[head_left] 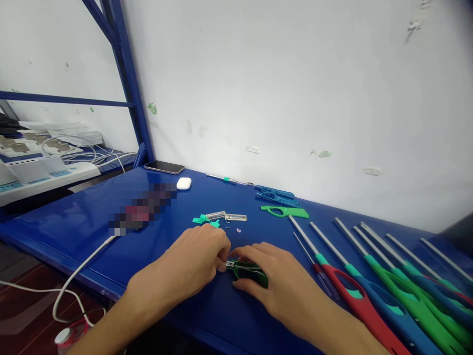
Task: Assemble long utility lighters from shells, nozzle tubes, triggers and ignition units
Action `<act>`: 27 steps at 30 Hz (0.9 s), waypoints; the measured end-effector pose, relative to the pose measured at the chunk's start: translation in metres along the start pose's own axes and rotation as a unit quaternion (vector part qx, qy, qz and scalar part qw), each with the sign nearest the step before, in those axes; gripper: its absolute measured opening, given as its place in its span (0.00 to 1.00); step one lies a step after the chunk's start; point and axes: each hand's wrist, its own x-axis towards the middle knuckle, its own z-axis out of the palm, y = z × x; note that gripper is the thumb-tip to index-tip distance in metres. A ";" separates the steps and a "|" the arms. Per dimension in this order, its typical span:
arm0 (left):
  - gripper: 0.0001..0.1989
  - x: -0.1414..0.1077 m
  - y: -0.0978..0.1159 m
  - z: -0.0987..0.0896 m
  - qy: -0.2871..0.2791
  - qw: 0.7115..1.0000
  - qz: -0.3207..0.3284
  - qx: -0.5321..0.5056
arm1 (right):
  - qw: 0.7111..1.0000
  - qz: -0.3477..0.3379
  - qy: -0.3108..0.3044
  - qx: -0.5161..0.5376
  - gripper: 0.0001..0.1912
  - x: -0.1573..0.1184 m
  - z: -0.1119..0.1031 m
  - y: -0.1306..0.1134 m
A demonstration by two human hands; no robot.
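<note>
Near the front of the blue table, my right hand (266, 276) is wrapped round a dark green lighter casing (244, 271) lying low over the surface. My left hand (201, 251) pinches at the casing's left end, where a small metal piece (230, 265) shows; its fingertips are partly hidden. Beyond the hands lie two clear plastic parts (235, 217), teal pieces (201, 219) and a tiny pinkish bit (238, 230). Farther back are a green half shell (284, 212), blue shells (277, 195) and a thin metal rod with wires (221, 177).
Several long-necked lighters, one of them red (354, 301), and a screwdriver (321, 276) lie at the right. A phone (164, 167), a white case (184, 183) and a white cable (79, 256) are at the left. A wall stands behind the blue table (148, 251).
</note>
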 end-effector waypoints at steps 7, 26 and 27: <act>0.13 -0.002 -0.011 0.010 0.025 0.999 0.023 -0.004 | 0.997 0.066 -0.016 -0.034 0.26 -0.022 -0.025 0.021; 0.11 -0.001 -0.031 0.021 0.004 0.997 0.077 -0.014 | 0.982 0.184 -0.019 -0.023 0.05 -0.041 -0.030 0.018; 0.11 -0.001 -0.031 0.021 0.005 0.997 0.078 -0.015 | 0.982 0.187 -0.019 -0.025 0.05 -0.041 -0.030 0.017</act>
